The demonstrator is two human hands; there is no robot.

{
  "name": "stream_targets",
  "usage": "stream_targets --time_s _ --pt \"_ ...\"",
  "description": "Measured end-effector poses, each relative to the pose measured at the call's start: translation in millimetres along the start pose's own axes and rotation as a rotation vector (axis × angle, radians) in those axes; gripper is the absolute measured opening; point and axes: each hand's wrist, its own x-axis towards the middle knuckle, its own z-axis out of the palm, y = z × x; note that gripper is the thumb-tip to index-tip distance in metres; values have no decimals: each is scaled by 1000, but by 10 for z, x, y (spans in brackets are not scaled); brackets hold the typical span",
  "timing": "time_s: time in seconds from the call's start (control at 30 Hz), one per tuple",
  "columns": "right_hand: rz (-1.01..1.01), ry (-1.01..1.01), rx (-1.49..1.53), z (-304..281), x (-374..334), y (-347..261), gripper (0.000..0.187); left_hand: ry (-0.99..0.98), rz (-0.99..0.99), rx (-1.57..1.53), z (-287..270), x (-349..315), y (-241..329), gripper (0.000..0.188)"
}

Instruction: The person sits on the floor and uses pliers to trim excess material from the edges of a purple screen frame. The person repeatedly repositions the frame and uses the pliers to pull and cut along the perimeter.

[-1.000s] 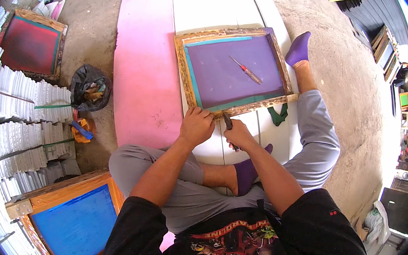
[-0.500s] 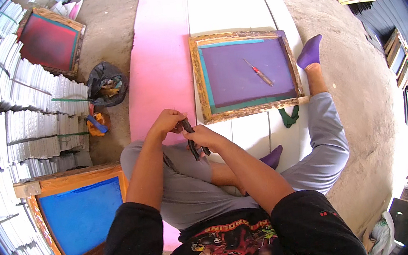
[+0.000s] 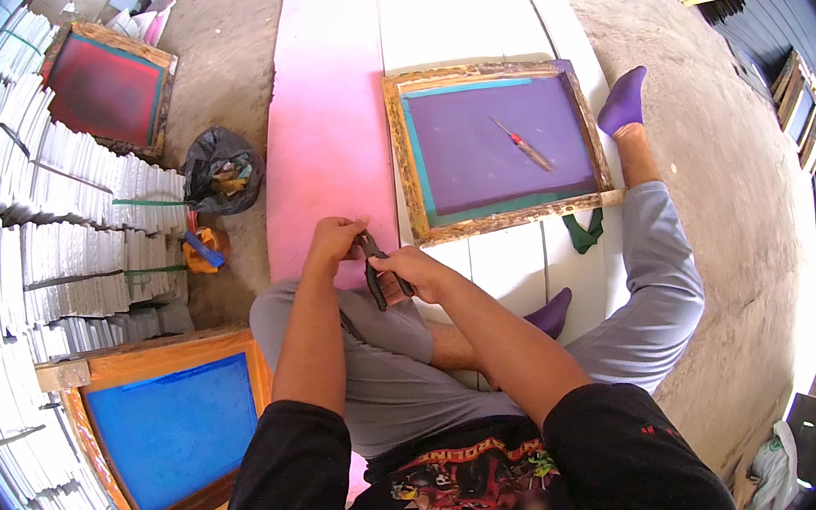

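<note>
Black-handled pliers (image 3: 373,284) are held over my lap, their handles pointing back toward me and spread apart. My right hand (image 3: 414,268) grips them from the right side, its fingers partly hidden behind the handles. At the head of the pliers, my left hand (image 3: 337,240) has its fingertips pinched together; whether they hold the jaws or something small there cannot be made out. Just beyond my hands lies a wooden-framed screen (image 3: 399,160) with a purple mesh. A screwdriver-like tool (image 3: 529,153) with a thin shaft rests on that mesh.
Pink and white boards (image 3: 326,113) lie beneath me. A blue-meshed framed screen (image 3: 177,432) is at my left, by stacked white sheets (image 3: 77,267). A black bag (image 3: 220,166) and an orange item (image 3: 206,250) sit on the floor. Dark green cloth (image 3: 584,232) lies near my right leg.
The pliers' handles have opened wider apart. My right hand has shifted its hold on them slightly, while my left hand stays pinched at their head. The whole view has moved a little.
</note>
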Motion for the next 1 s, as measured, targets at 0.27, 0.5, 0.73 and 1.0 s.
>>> stream_targets --time_s 0.27,0.5,0.73,1.0 --pt "-116 -46 -142 -210 -132 56 23 406 127 646 30 -75 126 43" --pt "-147 306 -389 -938 -723 204 21 402 614 718 553 -311 184 31" --pt "-154 722 -810 -1318 -1102 455 34 160 961 874 928 -434 234 39" --pt "-118 829 -1026 -1181 -1153 338 33 105 899 948 931 -407 202 46"
